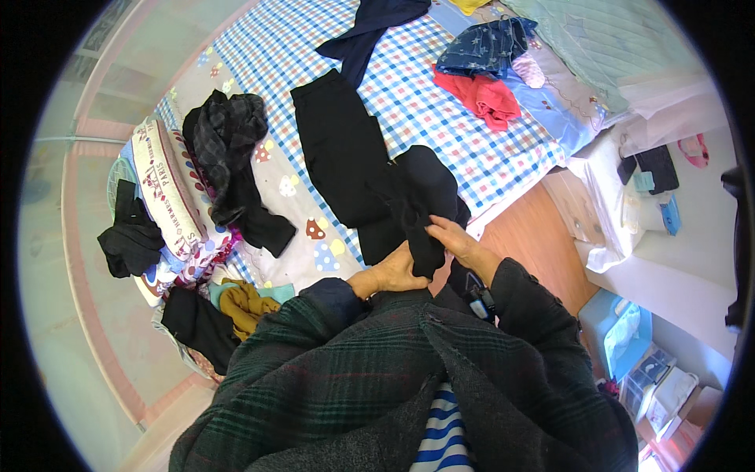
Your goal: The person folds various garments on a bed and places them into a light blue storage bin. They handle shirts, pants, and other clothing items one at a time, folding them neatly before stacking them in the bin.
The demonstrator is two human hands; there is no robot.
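Near the bed's front edge, my left hand (394, 275) grips the end of a black garment (426, 248) that looks like a sleeve or leg. On the right side of the same part, my right hand (463, 243) holds it with thumb and fingers. The garment's rounded dark part (427, 171) spreads over the bed beyond my hands. Black trousers (339, 147) lie flat to its left, partly under it. Where one black cloth ends and the other begins is hard to tell.
A checked bed sheet (413, 65) bears a denim garment (483, 47), a red garment (483, 97) and navy cloth (377, 29). Dark clothes (227, 153) lie left, beside a pillow (165, 183). A white cabinet (678, 289) and a blue bin (613, 333) stand right.
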